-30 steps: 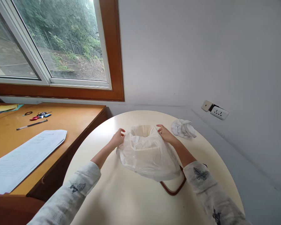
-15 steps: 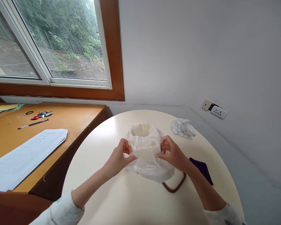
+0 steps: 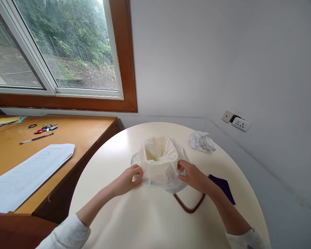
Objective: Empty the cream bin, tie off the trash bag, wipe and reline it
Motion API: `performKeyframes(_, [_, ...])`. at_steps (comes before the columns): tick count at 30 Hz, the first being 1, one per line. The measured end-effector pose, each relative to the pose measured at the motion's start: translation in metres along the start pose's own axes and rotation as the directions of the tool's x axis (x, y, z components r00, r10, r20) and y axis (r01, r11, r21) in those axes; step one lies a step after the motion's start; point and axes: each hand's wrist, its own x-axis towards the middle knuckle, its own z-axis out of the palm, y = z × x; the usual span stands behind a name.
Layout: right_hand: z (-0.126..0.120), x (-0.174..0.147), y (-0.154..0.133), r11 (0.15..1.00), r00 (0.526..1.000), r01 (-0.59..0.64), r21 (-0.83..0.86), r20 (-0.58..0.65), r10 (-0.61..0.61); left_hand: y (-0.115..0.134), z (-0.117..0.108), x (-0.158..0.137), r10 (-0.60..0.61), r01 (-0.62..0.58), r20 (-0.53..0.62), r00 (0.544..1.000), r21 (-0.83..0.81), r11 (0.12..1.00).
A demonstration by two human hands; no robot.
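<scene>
A translucent white plastic bag (image 3: 162,173) is draped over the rim of a small round container, whose pale yellow inside shows through the opening; the bag covers its outside. My left hand (image 3: 131,178) is at the bag's near left side, thumb and fingers curled on its edge. On the opposite side, my right hand (image 3: 190,174) pinches the bag's near right edge. From under the bag a curved brown handle (image 3: 190,209) sticks out toward me, lying on the table; what it belongs to is hidden.
The round cream table (image 3: 114,214) carries a crumpled whitish cloth or plastic (image 3: 202,141) and a dark purple folded piece (image 3: 223,188). On the wooden desk (image 3: 88,128) to the left lie papers (image 3: 33,176), a pen (image 3: 36,138) and keys (image 3: 46,128).
Both hands have moved apart, the left outward and slightly down. The bag's front has been drawn down and spread outward around the container, and its opening shows wider.
</scene>
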Motion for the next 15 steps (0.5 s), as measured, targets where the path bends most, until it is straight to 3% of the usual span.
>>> performKeyframes(3, [-0.024, -0.001, -0.004, 0.999, 1.0, -0.011, -0.04, 0.022, 0.012, 0.008, -0.031, 0.005, -0.022, 0.013, -0.134, 0.991, -0.062, 0.998])
performKeyframes(5, [-0.035, 0.006, -0.015, 0.998, 0.994, 0.014, -0.062, -0.107, -0.021, 0.021, -0.05, 0.016, -0.05, 0.04, -0.301, 0.952, -0.039, 0.998])
performKeyframes(7, [-0.038, 0.017, -0.033, 0.991, 0.959, 0.099, -0.092, -0.256, -0.119, 0.037, -0.062, 0.032, -0.037, 0.04, -0.419, 0.907, -0.002, 0.999])
performKeyframes(10, [-0.03, 0.035, -0.062, 0.937, 0.906, 0.296, -0.186, -0.255, -0.337, 0.059, -0.066, 0.063, -0.025, 0.058, -0.344, 0.939, 0.085, 0.995])
performKeyframes(13, [-0.015, 0.046, -0.078, 0.874, 0.905, 0.395, -0.285, -0.046, -0.424, 0.067, -0.06, 0.095, -0.047, 0.091, -0.165, 0.985, 0.273, 0.958])
performKeyframes(15, [-0.005, 0.046, -0.08, 0.847, 0.907, 0.414, -0.334, 0.076, -0.414, 0.065, -0.056, 0.111, -0.067, 0.108, -0.137, 0.988, 0.317, 0.942])
